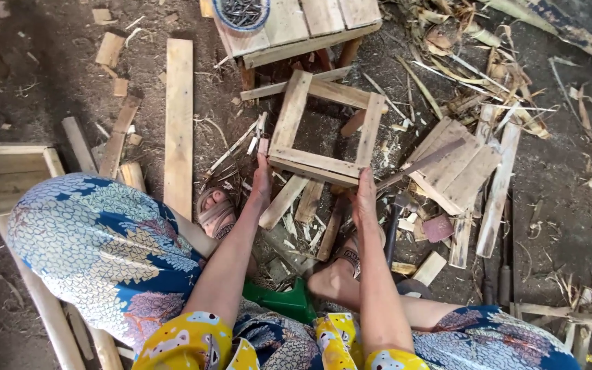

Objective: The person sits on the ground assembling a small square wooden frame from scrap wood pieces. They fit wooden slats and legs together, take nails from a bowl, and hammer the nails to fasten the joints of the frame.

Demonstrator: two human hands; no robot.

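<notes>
Head view: both hands (313, 188), arms outstretched, grip the wooden frame's (323, 127) near slat.

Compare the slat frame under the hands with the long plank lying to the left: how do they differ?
The slat frame is several strips joined into an open square; the long plank is one loose board. The left hand and right hand grip the frame; the plank lies untouched. Both are pale raw wood.
</notes>
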